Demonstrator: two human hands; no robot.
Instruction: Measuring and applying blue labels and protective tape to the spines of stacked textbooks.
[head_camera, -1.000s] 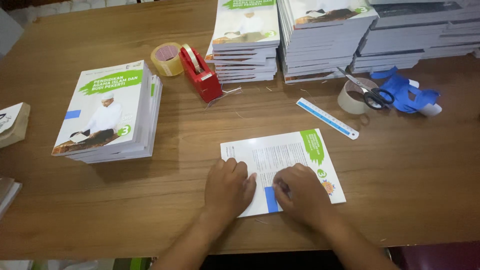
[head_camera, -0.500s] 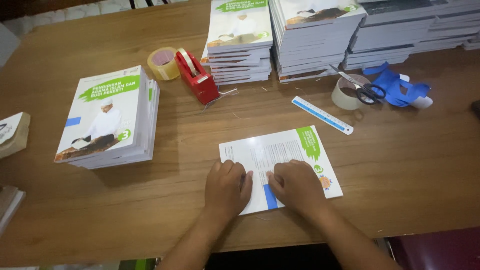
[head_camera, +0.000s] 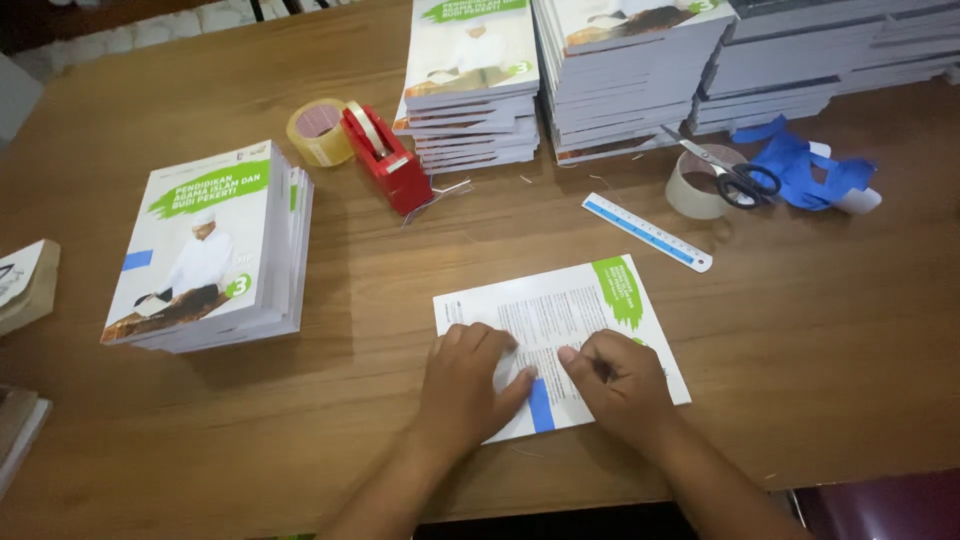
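A white book (head_camera: 570, 315) with a green corner patch lies back cover up on the wooden table (head_camera: 800, 350) near its front edge. Both my hands rest on its near half. My left hand (head_camera: 465, 385) presses flat on the cover, its thumb against a blue strip (head_camera: 540, 405) stuck at the book's near edge. My right hand (head_camera: 620, 385) is curled, its fingertips pressing the cover just right of that strip. Neither hand lifts anything.
A pile of like books (head_camera: 205, 255) lies at left, taller stacks (head_camera: 470, 80) at the back. A red tape dispenser (head_camera: 385, 160) and a tape roll (head_camera: 318, 130) stand behind. At right are a ruler (head_camera: 647, 232), scissors (head_camera: 725, 175) on a tape roll, and blue scraps (head_camera: 805, 170).
Both hands stay on the book's near edge. My right hand has curled and shifted slightly along the blue strip. The view has moved a little closer.
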